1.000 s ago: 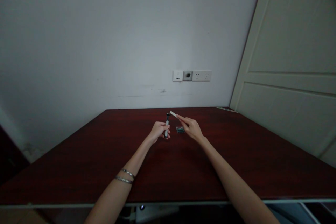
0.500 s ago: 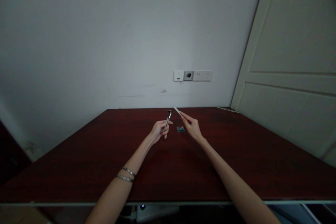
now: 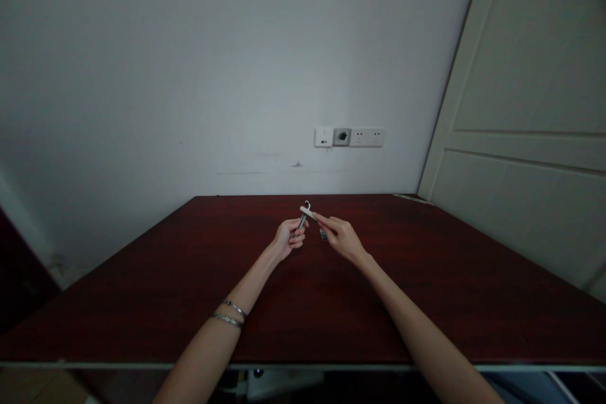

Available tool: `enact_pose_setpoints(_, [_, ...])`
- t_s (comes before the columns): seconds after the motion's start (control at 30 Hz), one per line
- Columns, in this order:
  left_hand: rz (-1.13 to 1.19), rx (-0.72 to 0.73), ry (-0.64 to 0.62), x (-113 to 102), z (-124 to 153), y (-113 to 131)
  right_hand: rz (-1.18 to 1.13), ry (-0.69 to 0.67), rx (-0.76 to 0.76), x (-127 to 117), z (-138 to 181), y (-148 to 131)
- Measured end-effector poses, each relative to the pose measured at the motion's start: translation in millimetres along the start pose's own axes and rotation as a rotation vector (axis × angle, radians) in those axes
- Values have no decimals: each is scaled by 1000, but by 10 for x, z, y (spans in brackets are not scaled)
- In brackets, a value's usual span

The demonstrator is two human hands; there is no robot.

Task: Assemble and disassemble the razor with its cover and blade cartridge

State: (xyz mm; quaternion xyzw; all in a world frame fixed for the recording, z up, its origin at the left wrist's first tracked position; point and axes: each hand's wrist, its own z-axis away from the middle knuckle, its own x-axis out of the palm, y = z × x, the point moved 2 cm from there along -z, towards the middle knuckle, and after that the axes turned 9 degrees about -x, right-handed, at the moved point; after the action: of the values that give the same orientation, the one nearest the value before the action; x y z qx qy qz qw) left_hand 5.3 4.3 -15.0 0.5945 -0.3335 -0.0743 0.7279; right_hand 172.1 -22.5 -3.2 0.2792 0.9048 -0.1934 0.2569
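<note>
Left hand [image 3: 286,237], centre of the frame: fingers closed around the handle of a razor-like tool [image 3: 302,222]. The tool leans, its small dark head uppermost and tipped toward the right of the frame, the handle's lower end within the grip.

Right hand [image 3: 346,240], just right of centre: thumb and fingertips pinched on one end of a slim white strip [image 3: 307,211]. The strip slants up toward the left and crosses in front of the tool just below its head; whether the two touch, cannot tell.

Small greenish pack [image 3: 322,235] lies on the worktop [image 3: 189,290] near centre, partly covered by the right hand; details too small to read.

Worktop dark reddish brown, filling the lower half of the frame. Two bracelets [image 3: 229,315] on the left forearm, lower left of centre. Pale wall [image 3: 237,63] behind, with a row of socket plates [image 3: 349,137] right of centre. Panelled door [image 3: 530,139] along the right side of the frame.
</note>
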Motion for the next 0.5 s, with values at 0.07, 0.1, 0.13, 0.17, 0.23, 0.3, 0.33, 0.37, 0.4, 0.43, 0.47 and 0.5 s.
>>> enact_pose_setpoints(0.07, [4, 19, 25, -7, 0, 9, 23, 15, 3, -21, -4, -18])
enact_pose_setpoints(0.1, [0, 18, 27, -6, 0, 10, 37, 59, 26, -35, -7, -22])
enact_pose_setpoints(0.13, [-9, 15, 25, -2, 1, 9, 48, 98, 50, -45, -10, -25])
enact_pose_setpoints(0.17, [-22, 11, 23, 3, 1, 6, 58, 101, 61, -46, -13, -30])
enact_pose_setpoints(0.23, [-53, 8, 26, 12, 3, -2, 70, 5, 34, -23, -23, -46])
enact_pose_setpoints(0.3, [-79, 12, 33, 15, 2, -10, 64, -71, 3, -5, -30, -60])
enact_pose_setpoints(0.33, [-90, 16, 38, 14, 0, -12, 62, -49, 9, -11, -34, -63])
enact_pose_setpoints(0.37, [-99, 20, 42, 11, -3, -14, 66, 6, 27, -26, -37, -63])
enact_pose_setpoints(0.4, [-108, 23, 46, 6, -8, -14, 76, 64, 53, -43, -37, -61])
enact_pose_setpoints(0.43, [-114, 27, 51, -1, -12, -13, 92, 102, 75, -57, -34, -62])
enact_pose_setpoints(0.47, [-117, 32, 60, -9, -17, -11, 115, 107, 88, -65, -30, -64])
enact_pose_setpoints(0.5, [-115, 39, 72, -18, -21, -7, 139, 83, 91, -67, -26, -69])
